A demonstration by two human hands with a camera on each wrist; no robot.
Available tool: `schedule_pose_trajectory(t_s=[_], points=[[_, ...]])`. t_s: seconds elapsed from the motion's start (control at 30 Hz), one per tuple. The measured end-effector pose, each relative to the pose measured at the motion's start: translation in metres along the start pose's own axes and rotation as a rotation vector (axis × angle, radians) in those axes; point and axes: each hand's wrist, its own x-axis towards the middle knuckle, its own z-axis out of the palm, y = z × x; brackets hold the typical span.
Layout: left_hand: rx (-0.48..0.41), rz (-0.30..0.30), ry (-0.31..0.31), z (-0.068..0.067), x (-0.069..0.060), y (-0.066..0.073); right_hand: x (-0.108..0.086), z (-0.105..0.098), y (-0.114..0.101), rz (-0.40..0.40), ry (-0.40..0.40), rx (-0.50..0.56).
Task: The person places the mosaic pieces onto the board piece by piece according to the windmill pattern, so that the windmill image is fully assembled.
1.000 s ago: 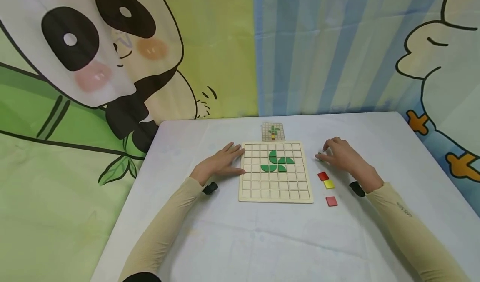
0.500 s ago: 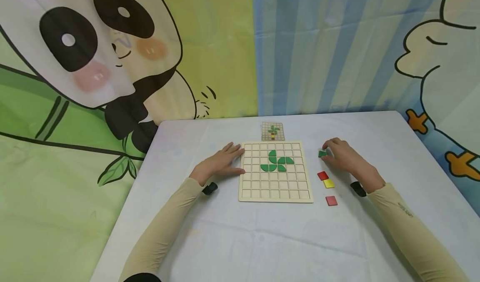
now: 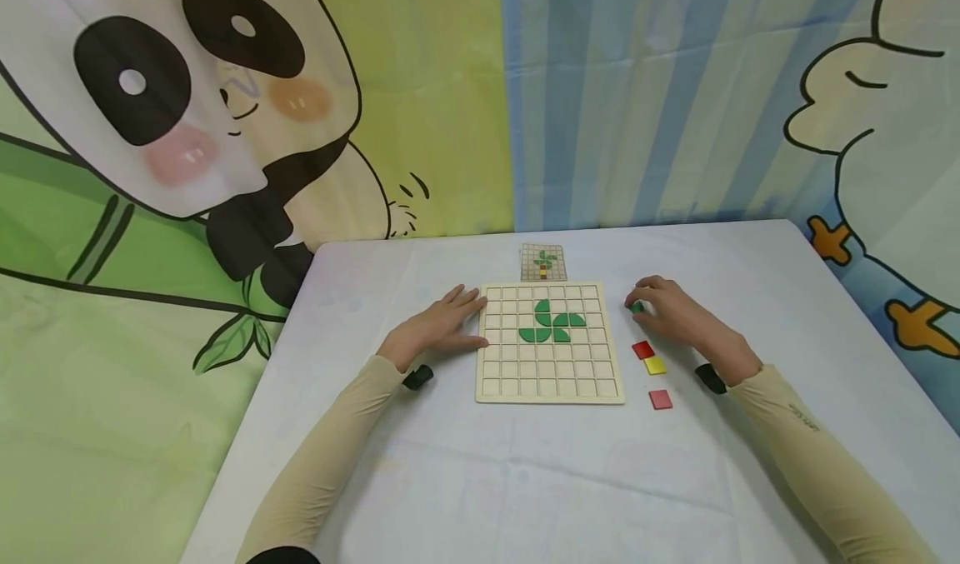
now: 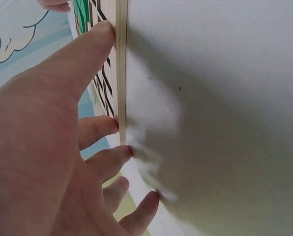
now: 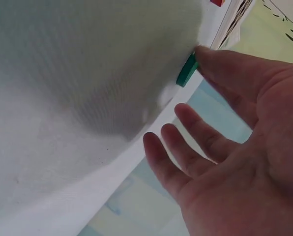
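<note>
A square wooden grid board (image 3: pixel 551 376) lies on the white table, with several green quarter-round tiles (image 3: pixel 543 318) set in a pinwheel-like group in its squares. My left hand (image 3: pixel 438 328) rests at the board's left edge, thumb and a fingertip touching the rim, fingers spread; the left wrist view shows the thumb (image 4: pixel 100 39) on that edge. To the right of the board, my right hand (image 3: pixel 675 307) pinches a small green tile (image 5: pixel 187 70) near the tabletop. Part of that tile is hidden by the fingers, so its full outline cannot be made out.
A small pattern card (image 3: pixel 543 262) lies behind the board, printed with a green, red and yellow figure on a grid. Right of the board lie a red tile (image 3: pixel 642 350), a yellow tile (image 3: pixel 655 366) touching it, and a pinkish-red tile (image 3: pixel 661 399) nearer the front.
The right hand has shifted slightly left toward the board, and the green tile has moved with it. The left hand stays at the board's edge.
</note>
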Motion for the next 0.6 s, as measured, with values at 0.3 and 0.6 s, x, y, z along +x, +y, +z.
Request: schedule_pose_trajectory(t_s=[0.3,0.6], points=[[0.009,0.006,0.004,0.0016,0.0002,-0.0020,-0.0038,0.0019,0.0022,0.078,0.045,0.010],[0.013,0.005,-0.003,0.0013,0.0001,-0.0031,-0.0007,0.0040,0.0033,0.074,0.045,0.016]])
